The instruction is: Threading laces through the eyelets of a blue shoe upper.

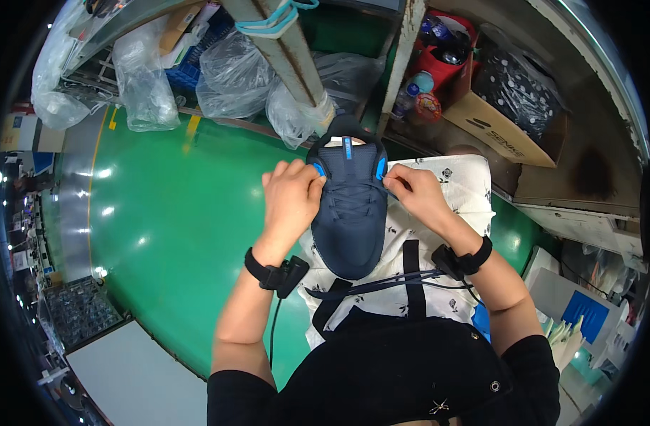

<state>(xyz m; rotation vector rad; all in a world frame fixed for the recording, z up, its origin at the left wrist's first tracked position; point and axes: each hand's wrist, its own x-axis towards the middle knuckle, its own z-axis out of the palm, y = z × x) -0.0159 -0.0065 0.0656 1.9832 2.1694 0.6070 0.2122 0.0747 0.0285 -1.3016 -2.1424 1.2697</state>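
Observation:
A dark navy sneaker (348, 241) lies with its toe toward me and its heel away, over a white patterned cloth on my lap. Bright blue patches mark both sides of its collar, and a blue tab sits on the tongue. Crossed dark shoelaces (350, 202) run up its front. My left hand (291, 195) is closed at the collar's left edge, thumb and forefinger pinched on the lace end there. At the right edge, my right hand (418, 195) pinches the lace's other side. The fingertips partly hide the lace.
Several loose dark laces (389, 284) lie across the patterned cloth (467, 186). Ahead stands a metal post (286, 60) among plastic bags (232, 74). A cardboard box (506, 128) sits on the shelf to the right. Green floor (176, 220) stretches left, past a white tabletop (137, 376).

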